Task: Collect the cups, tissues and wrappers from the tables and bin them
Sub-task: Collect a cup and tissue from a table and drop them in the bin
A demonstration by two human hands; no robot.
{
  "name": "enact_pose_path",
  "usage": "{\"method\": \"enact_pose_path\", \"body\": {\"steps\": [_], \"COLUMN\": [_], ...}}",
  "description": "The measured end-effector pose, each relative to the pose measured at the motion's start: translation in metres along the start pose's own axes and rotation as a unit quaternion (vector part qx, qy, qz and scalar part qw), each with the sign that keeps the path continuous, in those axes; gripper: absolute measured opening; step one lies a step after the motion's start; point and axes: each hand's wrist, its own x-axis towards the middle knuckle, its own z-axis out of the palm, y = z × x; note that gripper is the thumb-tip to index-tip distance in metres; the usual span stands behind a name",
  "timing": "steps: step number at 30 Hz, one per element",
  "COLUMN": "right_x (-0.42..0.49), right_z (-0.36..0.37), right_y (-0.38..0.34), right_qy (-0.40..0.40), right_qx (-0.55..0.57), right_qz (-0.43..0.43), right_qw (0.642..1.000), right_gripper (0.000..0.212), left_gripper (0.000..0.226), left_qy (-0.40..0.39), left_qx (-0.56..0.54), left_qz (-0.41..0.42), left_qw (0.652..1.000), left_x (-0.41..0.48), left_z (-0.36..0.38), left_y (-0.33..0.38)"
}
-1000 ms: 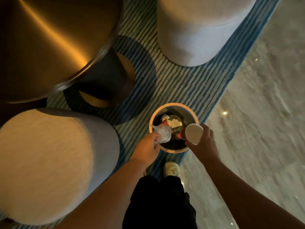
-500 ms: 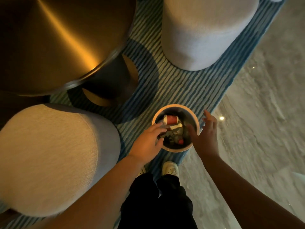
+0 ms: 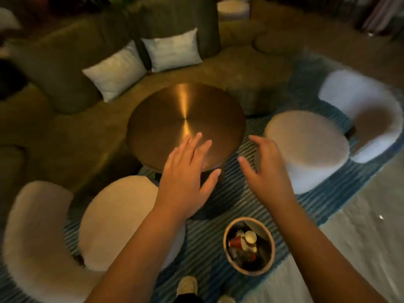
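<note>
Head view: left hand (image 3: 185, 178) spread flat and right hand (image 3: 265, 171) loosely curled hover empty, the wastebasket (image 3: 247, 271) of cups (image 3: 250, 236) under the right forearm; this load seems binned, so next seek more litter.

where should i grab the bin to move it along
Take the bin by its rim, coming straight down from above. It stands upright on the striped rug, mouth open, and the cups inside seem to sit below the lip, so the edge is free. The right hand, empty and open, looks nearer.
</note>
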Motion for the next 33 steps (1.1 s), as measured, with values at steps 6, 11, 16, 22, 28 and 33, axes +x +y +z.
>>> {"method": "enact_pose_path", "body": {"steps": [6,11,16,22,28,33], "right_x": [0.038,0.011,-0.051,-0.171,-0.312,-0.384], "right_z": [-0.032,-0.006,0.045,0.123,0.212,0.278], "right_y": [-0.149,-0.272,-0.402,-0.547,-0.662,-0.742], "right_qy": [-0.041,-0.093,-0.147,-0.199,-0.228,-0.284], "right_qx": [0.056,0.121,0.173,0.214,0.250,0.255], "right_qz": [-0.184,-0.301,-0.410,-0.505,-0.550,-0.563], "right_qw": [0.981,0.941,0.883,0.812,0.763,0.733], "right_gripper": [0.048,0.048,0.044,0.052,0.048,0.053], "left_gripper": [0.067,0.068,0.067,0.069,0.071,0.065], "left_qy": [0.117,0.211,0.263,0.295,0.313,0.320], "left_qx": [0.130,0.125,0.140,0.201,0.259,0.288], "left_qz": [-0.130,-0.245,-0.347,-0.446,-0.504,-0.539], "left_qw": [0.976,0.938,0.889,0.821,0.762,0.724], "left_x": [-0.051,-0.145,-0.271,-0.437,-0.584,-0.668], "left_z": [-0.157,-0.264,-0.350,-0.426,-0.489,-0.532], "left_y": [-0.001,-0.018,-0.051,-0.082,-0.132,-0.191]}}
